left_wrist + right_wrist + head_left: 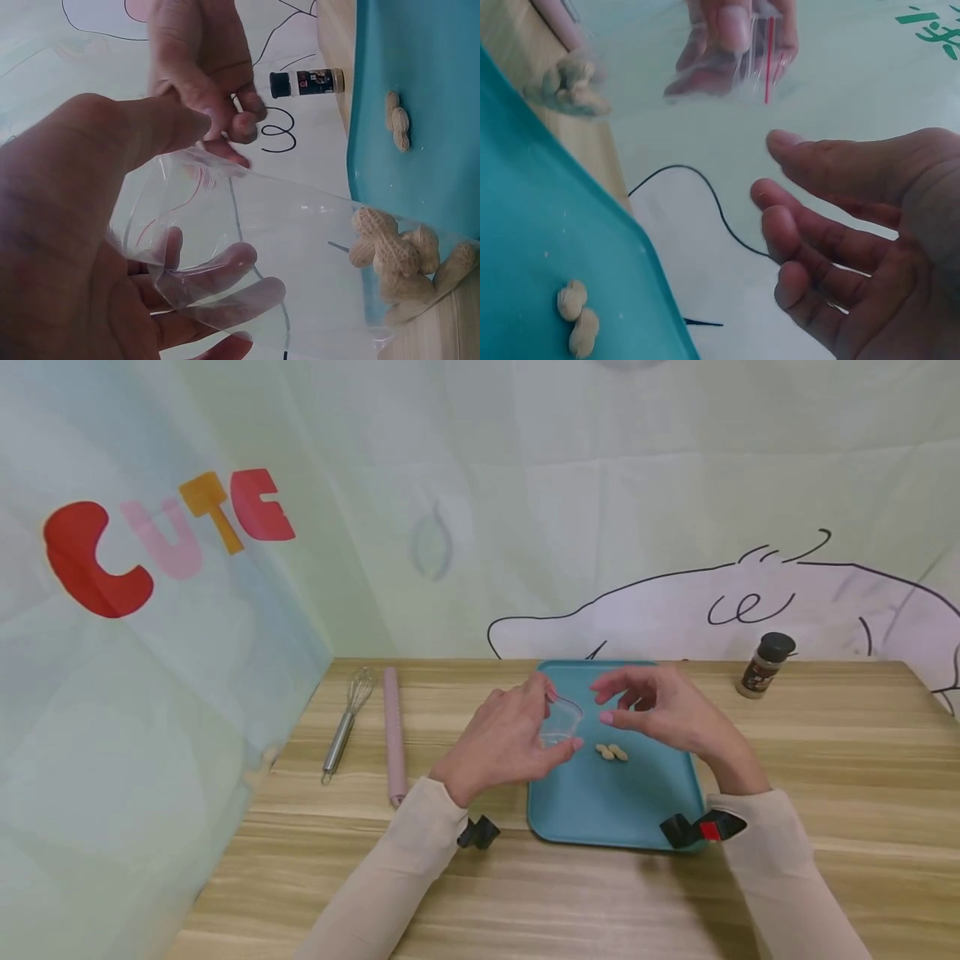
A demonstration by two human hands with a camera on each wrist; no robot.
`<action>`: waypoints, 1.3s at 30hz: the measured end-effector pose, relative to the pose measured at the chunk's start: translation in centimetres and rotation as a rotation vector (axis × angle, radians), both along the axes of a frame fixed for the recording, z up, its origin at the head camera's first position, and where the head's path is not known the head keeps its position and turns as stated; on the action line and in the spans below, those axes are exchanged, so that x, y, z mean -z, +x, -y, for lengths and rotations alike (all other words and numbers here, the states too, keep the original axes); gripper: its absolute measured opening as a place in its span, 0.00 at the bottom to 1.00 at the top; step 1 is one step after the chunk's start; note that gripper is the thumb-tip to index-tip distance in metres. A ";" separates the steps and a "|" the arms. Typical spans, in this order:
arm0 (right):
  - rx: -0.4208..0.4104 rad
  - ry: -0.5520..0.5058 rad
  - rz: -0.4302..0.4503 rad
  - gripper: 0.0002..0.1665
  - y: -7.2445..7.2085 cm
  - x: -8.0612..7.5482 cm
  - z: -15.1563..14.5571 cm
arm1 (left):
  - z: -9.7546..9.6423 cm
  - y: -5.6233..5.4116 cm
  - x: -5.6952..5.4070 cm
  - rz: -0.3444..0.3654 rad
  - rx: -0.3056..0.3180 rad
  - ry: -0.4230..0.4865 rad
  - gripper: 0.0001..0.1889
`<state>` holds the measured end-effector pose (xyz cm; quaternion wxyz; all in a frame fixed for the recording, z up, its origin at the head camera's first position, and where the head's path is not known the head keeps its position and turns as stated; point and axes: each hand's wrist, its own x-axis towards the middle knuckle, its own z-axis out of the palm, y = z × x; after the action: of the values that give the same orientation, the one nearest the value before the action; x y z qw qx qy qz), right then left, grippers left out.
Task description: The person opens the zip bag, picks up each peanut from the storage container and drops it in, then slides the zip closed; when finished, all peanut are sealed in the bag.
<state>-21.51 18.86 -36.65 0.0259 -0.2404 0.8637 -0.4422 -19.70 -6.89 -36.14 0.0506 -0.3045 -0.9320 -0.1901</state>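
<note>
My left hand (513, 735) holds a clear zip bag (564, 717) near its top, above the blue tray (600, 814). In the left wrist view, several unshelled peanuts (397, 251) sit in the bottom of the bag, and a red line runs by its opening. Opposite the bag, a short gap away, is my right hand (660, 706); its fingers are loosely bent with nothing visible between them. Below the hands, unshelled peanuts (611, 752) lie on the tray, also seen in the right wrist view as peanuts (577, 319) close together.
On the wooden table (480, 902), a whisk (347, 722) and a pink rolling pin (393, 735) lie left of the tray. A black-capped seasoning bottle (765, 667) stands at the back right. A printed cloth (450, 485) hangs behind the table.
</note>
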 end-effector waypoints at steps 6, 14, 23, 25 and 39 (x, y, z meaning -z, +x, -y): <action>-0.035 0.155 0.069 0.26 -0.8 1.3 -0.9 | 0.0 0.0 0.0 -0.007 -0.005 -0.009 0.30; -0.085 0.278 0.171 0.23 -1.5 2.7 -1.7 | -0.1 0.1 -0.1 -0.005 -0.009 -0.004 0.30; -0.098 0.327 0.213 0.20 -2.0 3.9 -2.0 | 0.0 0.0 -0.1 0.002 -0.008 -0.004 0.30; -0.104 0.335 0.212 0.19 -2.1 4.1 -2.0 | 0.0 0.1 -0.1 0.004 -0.008 -0.003 0.30; -0.117 0.350 0.204 0.15 -2.3 4.8 -1.7 | 0.0 0.1 -0.1 0.001 -0.015 -0.011 0.30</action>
<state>-23.82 20.54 -41.48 0.1804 -0.2360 0.9047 -0.3053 -19.59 -6.85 -36.03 0.0499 -0.2977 -0.9353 -0.1848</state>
